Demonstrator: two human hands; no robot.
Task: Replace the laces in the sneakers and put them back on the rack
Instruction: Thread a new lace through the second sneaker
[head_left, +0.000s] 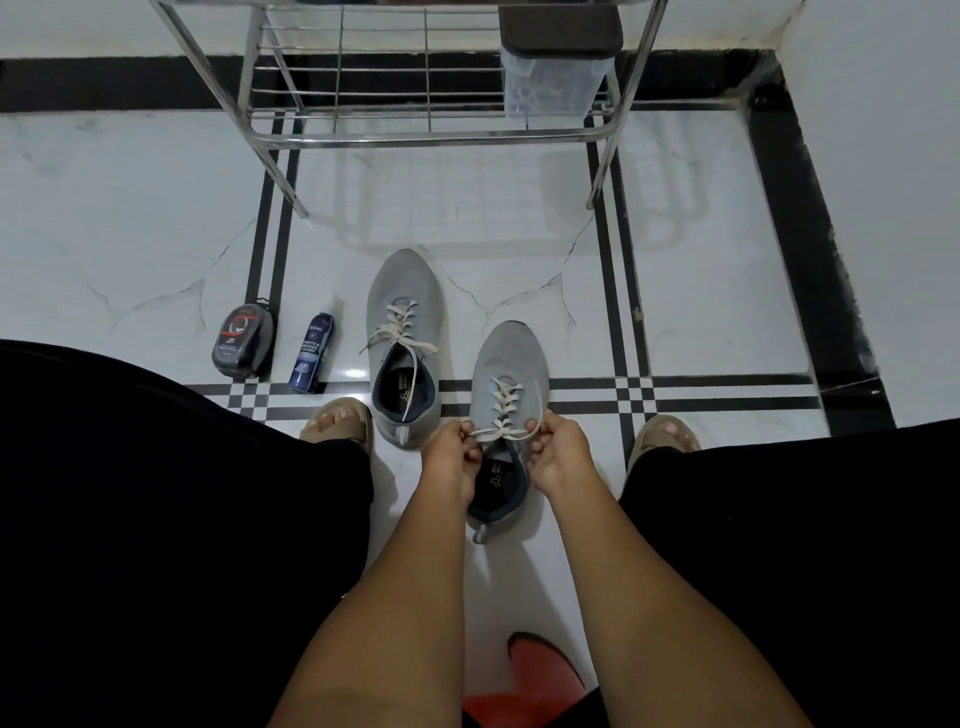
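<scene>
Two grey knit sneakers stand on the white tiled floor, toes pointing away from me. The left sneaker (402, 306) is laced with a cream lace whose loose ends hang into its opening. The right sneaker (511, 358) sits nearer to me. Its cream lace (503, 410) crosses up the eyelets. My left hand (449, 457) pinches the lace end at the top left eyelet. My right hand (553, 452) pinches the other end at the top right eyelet. The metal shoe rack (431, 137) stands beyond the sneakers.
A clear plastic box with a dark lid (556, 78) sits on the rack's lower shelf at the right. A black shoe-polish sponge (241, 340) and a blue spray bottle (311, 353) lie left of the sneakers. My sandalled feet flank the shoes. A red stool (530, 686) is under me.
</scene>
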